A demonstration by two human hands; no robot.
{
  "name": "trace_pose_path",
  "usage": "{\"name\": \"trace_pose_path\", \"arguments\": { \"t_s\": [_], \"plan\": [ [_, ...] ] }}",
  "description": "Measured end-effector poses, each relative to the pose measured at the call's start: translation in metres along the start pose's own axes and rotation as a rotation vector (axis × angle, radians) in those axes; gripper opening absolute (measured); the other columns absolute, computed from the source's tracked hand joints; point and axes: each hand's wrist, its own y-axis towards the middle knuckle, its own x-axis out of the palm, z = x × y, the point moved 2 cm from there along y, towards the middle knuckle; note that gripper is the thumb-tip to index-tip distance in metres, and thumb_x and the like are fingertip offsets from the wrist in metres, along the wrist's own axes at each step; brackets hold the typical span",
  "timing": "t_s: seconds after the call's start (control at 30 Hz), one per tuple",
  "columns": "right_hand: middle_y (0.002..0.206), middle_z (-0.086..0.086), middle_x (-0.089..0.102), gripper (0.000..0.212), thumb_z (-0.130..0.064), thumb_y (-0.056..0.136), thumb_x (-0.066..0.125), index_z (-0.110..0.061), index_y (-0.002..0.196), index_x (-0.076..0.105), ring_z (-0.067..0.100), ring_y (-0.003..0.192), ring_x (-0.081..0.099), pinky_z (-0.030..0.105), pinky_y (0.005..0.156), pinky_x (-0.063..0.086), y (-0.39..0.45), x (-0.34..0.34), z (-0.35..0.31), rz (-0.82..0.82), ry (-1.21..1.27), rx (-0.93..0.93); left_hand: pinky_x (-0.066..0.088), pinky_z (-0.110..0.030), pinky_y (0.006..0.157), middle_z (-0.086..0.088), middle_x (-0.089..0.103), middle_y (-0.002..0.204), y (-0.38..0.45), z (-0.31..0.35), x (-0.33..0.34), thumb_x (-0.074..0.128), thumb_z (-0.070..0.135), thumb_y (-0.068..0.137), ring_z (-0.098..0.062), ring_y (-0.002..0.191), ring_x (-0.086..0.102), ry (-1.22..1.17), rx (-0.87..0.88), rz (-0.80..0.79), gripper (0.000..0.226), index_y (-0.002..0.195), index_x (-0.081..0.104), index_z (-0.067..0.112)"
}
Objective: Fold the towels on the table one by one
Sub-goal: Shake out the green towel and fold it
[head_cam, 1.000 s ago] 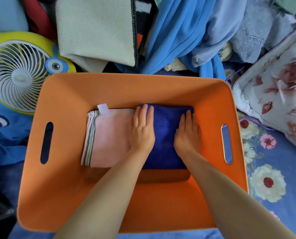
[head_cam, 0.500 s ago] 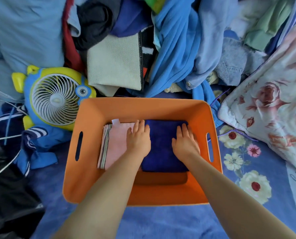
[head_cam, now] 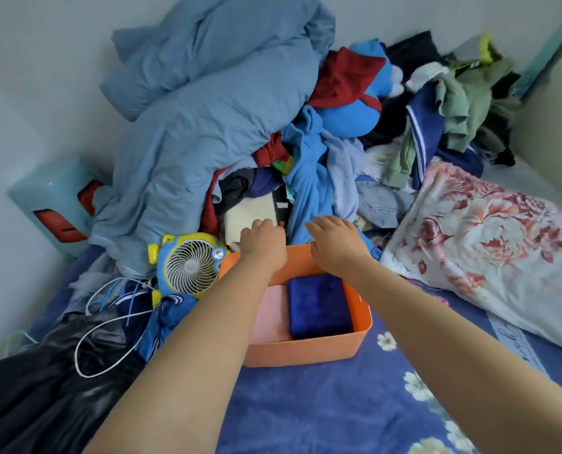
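Orange bin [head_cam: 306,350], frame centre: folded navy towel [head_cam: 319,304] beside pink towel [head_cam: 271,317]. Left hand [head_cam: 263,244], grip loosely curled, empty, reaches past the far rim toward the cream towel [head_cam: 248,213] just above (nearer than right). Right hand [head_cam: 333,245], fingers extended, empty.

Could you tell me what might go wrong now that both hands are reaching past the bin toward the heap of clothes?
The heap of clothes is tall and tangled, so pulling the cream cloth near the left hand could drag other garments down into the orange bin, onto the folded blue towel and pink towel. The right hand hovers over blue clothing, which may not be a towel. The small fan beside the bin could get knocked.
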Motion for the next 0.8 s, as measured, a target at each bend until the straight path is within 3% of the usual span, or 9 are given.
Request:
{"name": "trace_pose_path", "arguments": {
  "t_s": [0.33,0.6,0.8],
  "plan": [
    [0.128,0.011,0.051,0.035,-0.010,0.090,0.038,-0.008,0.124,0.049,0.029,0.120,0.042,0.038,0.099,0.034,-0.150,-0.141,-0.025,0.209,-0.112,0.105,0.036,-0.039,0.097,-0.010,0.044,0.132,-0.144,0.025,-0.116,0.040,0.021,0.094,-0.028,0.126,0.036,0.094,0.116,0.192,0.034,0.125,0.050,0.011],
    [0.130,0.010,0.050,0.036,-0.013,0.087,0.044,-0.010,0.122,0.052,0.029,0.121,0.045,0.037,0.093,0.040,-0.312,-0.153,-0.041,0.276,-0.164,0.359,0.036,-0.041,0.100,-0.013,0.043,0.136,-0.257,0.077,-0.126,0.041,0.019,0.093,-0.030,0.128,0.035,0.078,0.360,0.260,0.037,0.128,0.048,0.010],
    [0.128,0.010,0.052,0.036,-0.013,0.087,0.046,-0.012,0.122,0.053,0.029,0.120,0.046,0.037,0.096,0.037,-0.458,-0.157,-0.017,0.284,-0.190,0.606,0.037,-0.044,0.099,-0.016,0.049,0.128,-0.353,0.176,-0.121,0.039,0.017,0.092,-0.034,0.123,0.042,0.046,0.630,0.241,0.034,0.119,0.055,0.006]
  ]
}}
